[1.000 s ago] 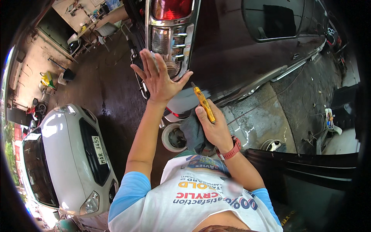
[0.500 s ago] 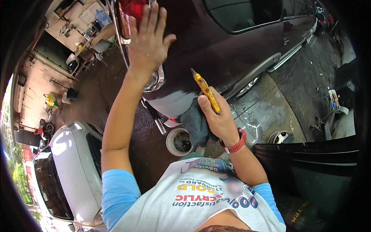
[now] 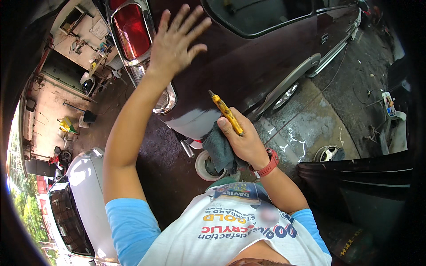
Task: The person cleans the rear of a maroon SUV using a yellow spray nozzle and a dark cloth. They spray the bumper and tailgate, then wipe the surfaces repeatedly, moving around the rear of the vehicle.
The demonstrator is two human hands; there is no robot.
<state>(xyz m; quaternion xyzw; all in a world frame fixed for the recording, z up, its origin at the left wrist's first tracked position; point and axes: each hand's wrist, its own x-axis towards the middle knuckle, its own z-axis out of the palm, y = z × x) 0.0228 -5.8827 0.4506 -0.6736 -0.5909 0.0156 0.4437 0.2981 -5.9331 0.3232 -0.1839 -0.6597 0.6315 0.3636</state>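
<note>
With its fingers spread, my left hand [image 3: 177,44] is over the dark maroon car body [image 3: 213,62], just right of the red tail light [image 3: 131,31] with its chrome frame. Whether the palm touches the paint I cannot tell. My right hand [image 3: 248,142] is closed around a worn yellow utility knife [image 3: 227,114], its dark tapered tip pointing up and left. A dark grey cloth [image 3: 219,148] hangs from the same hand, below the fingers. Left of the cloth, the car's lower rear corner has a pale grey patch [image 3: 191,125].
A bucket [image 3: 200,166] of dark water stands on the floor below the cloth. A silver car [image 3: 84,195] is parked at the left. Tools and chairs line the far left wall. At the right lie a wheel rim [image 3: 327,153] and a dark panel [image 3: 355,175].
My left hand has shifted right relative to the tail light, which now shows more fully. The view has moved slightly. My right hand still holds the utility knife and cloth.
</note>
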